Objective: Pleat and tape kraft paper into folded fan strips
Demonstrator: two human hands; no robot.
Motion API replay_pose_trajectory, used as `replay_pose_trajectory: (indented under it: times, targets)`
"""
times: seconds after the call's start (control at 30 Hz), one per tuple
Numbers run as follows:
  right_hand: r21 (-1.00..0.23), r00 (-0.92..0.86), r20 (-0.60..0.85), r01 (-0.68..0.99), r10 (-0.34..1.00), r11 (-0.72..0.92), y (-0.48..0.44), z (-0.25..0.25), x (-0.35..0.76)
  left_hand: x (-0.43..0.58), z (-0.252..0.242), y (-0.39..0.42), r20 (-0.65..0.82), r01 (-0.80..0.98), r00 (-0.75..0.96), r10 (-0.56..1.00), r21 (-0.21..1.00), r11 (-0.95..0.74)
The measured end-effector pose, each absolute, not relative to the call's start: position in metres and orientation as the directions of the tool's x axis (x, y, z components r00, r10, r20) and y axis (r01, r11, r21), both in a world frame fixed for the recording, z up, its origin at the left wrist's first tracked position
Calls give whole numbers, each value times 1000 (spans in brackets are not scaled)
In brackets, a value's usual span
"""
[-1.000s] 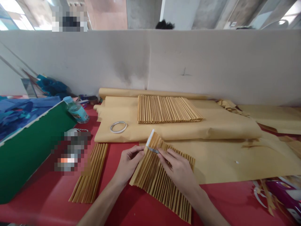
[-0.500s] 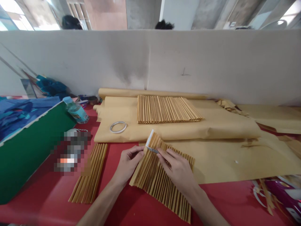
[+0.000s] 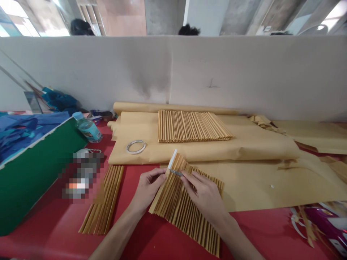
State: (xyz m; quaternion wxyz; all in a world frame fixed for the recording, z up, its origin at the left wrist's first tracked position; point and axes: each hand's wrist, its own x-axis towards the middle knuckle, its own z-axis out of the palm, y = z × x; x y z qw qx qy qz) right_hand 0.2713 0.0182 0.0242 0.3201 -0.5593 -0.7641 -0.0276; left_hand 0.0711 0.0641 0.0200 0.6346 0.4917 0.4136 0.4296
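My left hand (image 3: 148,188) pinches the left edge of the pleated paper (image 3: 185,209) on the red tabletop (image 3: 138,234); my right hand (image 3: 205,191) grips a thin blade (image 3: 176,173), tip at the white strip (image 3: 172,159).

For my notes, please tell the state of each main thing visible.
Pleated sheet: partly fanned, held
Thin tool: held
Left hand: closed on pleated sheet
Right hand: closed on thin tool
Rear pleated piece: folded, lying
Narrow pleated piece: folded, lying
Ring: lying flat
Bottle: capped
Paper roll: rolled up
Box: open, holding blue material
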Motion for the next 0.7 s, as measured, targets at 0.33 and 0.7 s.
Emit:
replay_pose_trajectory:
  times: [0.33,0.7]
  targets:
    - [-543,-58,391,791,919,281,20,23,275,71,20,65,-58,-75,315,947,993,86]
    - [-724,-59,242,653,968,221,23,29,277,70,19,65,5,-14,321,947,1000,-1]
